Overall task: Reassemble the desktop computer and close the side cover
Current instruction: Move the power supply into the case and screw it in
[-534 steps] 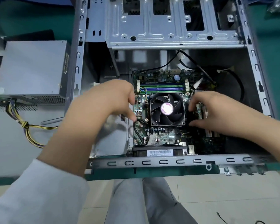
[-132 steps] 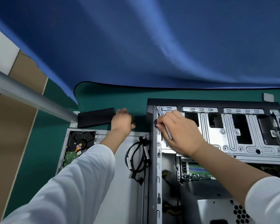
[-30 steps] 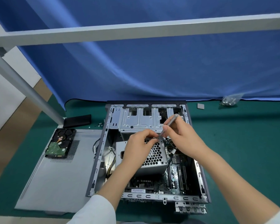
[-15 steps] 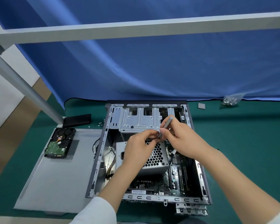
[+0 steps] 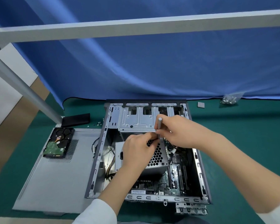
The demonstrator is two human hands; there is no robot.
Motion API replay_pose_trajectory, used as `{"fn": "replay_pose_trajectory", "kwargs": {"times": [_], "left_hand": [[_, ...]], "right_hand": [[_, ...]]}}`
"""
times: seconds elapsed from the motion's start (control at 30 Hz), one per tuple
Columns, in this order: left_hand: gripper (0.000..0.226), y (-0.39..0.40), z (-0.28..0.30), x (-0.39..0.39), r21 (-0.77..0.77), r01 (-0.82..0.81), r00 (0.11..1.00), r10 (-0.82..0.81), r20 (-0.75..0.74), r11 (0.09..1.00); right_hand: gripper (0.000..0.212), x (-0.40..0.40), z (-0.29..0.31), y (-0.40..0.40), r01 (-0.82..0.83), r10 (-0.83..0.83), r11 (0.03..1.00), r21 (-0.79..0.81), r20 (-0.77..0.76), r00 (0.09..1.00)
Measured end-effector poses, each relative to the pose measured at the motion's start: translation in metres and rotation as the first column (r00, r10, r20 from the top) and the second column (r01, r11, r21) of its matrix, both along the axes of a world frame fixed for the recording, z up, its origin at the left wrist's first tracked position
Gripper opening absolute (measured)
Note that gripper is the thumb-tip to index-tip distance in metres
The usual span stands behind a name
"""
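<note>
The open computer case (image 5: pixel 200 172) lies on its side on the green mat. Inside it, the grey power supply (image 5: pixel 158 157) with its honeycomb grille sits loose over the motherboard (image 5: pixel 176 173). My right hand (image 5: pixel 179 133) grips a slim grey screwdriver (image 5: pixel 159 125), held nearly upright with its tip down at the power supply's far edge. My left hand (image 5: pixel 139 147) rests over the power supply and pinches at the screwdriver's tip; what it pinches is too small to tell. The side cover (image 5: pixel 55 180) lies flat to the left of the case.
A hard drive (image 5: pixel 58 143) lies on the side cover's far end. Behind it are a black box (image 5: pixel 76 119) and loose screws (image 5: pixel 98 123). A bag of screws (image 5: pixel 229 98) and a small grey pad (image 5: pixel 201 105) sit far right. A metal frame bar crosses overhead.
The screwdriver has swung from a slant to nearly upright over the last second. Both hands stayed together at the power supply's far edge. Earlier, my hands were at the table's far left.
</note>
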State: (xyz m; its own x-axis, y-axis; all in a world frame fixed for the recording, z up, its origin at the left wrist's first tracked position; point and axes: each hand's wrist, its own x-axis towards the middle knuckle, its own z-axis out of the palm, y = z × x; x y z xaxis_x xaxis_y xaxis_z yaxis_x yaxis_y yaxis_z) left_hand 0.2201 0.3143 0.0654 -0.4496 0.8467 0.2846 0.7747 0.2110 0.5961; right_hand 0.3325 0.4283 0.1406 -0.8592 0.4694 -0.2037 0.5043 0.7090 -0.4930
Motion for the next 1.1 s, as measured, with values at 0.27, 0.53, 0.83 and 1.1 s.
{"fn": "replay_pose_trajectory", "kwargs": {"times": [0.27, 0.53, 0.83, 1.1], "left_hand": [[0.016, 0.003, -0.004, -0.004, -0.063, 0.035, 0.993, -0.027, 0.111, 0.997], [0.007, 0.005, -0.006, -0.008, -0.141, 0.027, 0.969, 0.009, 0.246, 0.990], [0.009, 0.006, -0.008, -0.009, -0.143, 0.027, 0.964, 0.012, 0.264, 0.989], [0.009, 0.007, -0.010, -0.010, -0.133, 0.045, 0.968, -0.010, 0.252, 0.990]], "right_hand": [[0.003, -0.004, 0.010, -0.001, -0.050, 0.048, 0.999, 0.014, 0.090, 0.995], [0.010, -0.008, 0.021, 0.002, -0.057, 0.057, 0.998, 0.000, 0.125, 0.991], [0.030, -0.017, 0.032, 0.006, -0.133, 0.107, 0.985, 0.108, 0.218, 0.970], [0.026, -0.021, 0.032, 0.007, -0.189, 0.133, 0.965, 0.184, 0.279, 0.951]]}}
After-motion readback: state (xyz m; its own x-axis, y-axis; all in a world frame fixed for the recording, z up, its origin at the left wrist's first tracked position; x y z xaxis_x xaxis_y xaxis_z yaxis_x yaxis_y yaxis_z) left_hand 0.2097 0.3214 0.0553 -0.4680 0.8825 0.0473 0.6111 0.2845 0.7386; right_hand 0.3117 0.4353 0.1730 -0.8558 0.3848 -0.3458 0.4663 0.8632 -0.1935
